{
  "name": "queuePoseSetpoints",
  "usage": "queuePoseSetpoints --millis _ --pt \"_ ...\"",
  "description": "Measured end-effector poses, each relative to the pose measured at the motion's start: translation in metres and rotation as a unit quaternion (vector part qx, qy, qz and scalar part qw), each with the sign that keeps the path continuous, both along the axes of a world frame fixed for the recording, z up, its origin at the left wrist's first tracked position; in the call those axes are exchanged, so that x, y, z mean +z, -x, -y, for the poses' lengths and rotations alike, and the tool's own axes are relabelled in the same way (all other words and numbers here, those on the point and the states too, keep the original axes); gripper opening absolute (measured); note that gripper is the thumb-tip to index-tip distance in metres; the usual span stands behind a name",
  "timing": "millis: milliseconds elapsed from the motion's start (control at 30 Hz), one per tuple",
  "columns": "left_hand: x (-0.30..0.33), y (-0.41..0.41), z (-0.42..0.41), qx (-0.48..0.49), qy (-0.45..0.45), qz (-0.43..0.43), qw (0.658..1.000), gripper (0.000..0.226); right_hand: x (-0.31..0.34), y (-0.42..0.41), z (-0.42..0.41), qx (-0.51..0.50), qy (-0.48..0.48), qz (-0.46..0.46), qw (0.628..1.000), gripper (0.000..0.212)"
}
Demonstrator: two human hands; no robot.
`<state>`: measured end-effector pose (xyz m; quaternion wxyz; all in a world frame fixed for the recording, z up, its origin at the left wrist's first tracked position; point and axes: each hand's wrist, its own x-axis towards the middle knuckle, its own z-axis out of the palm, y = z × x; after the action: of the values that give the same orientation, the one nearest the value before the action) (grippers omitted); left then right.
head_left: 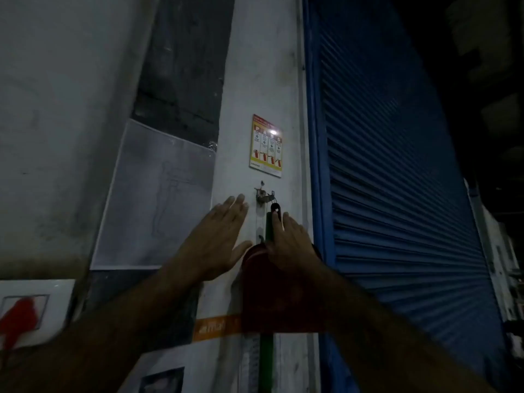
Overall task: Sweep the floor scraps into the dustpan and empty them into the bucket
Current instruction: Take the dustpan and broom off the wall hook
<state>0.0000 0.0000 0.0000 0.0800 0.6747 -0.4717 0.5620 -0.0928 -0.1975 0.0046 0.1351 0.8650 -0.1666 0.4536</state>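
Note:
A green broom handle [268, 228] with a black hanging loop at its top stands upright against a white wall pillar, just below a metal hook [264, 196]. My right hand [289, 245] wraps around the upper part of the handle. A red dustpan [266, 296] hangs flat against the pillar below that hand, and the green handle shows again under it. My left hand [218, 236] lies flat on the pillar left of the handle, fingers spread, holding nothing. No bucket or floor scraps are in view.
A fire-extinguisher instruction sign [266, 146] is fixed above the hook. A blue roller shutter [397, 194] fills the right side. Paper sheets [158, 199] and posters hang on the wall at left. The scene is dim.

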Motion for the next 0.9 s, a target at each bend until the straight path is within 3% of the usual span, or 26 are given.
queuePoseSetpoints --millis 467,667,800,900 --pt "0.036 -0.007 0.118 0.067 -0.033 -0.033 0.997 0.080 0.046 -0.073 0.073 0.084 -0.125 0.045 0.988 0.109" --pt "0.050 -0.019 0.136 0.086 0.000 -0.065 0.994 0.069 0.090 -0.068 0.087 0.156 -0.129 0.117 0.972 0.076" --pt "0.068 -0.013 0.144 0.063 0.024 -0.032 0.997 0.059 0.124 -0.064 0.099 0.224 -0.146 0.149 0.952 0.070" --pt "0.083 -0.004 0.149 0.054 0.059 -0.064 0.995 0.048 0.133 -0.064 0.106 0.236 -0.160 0.159 0.945 0.057"
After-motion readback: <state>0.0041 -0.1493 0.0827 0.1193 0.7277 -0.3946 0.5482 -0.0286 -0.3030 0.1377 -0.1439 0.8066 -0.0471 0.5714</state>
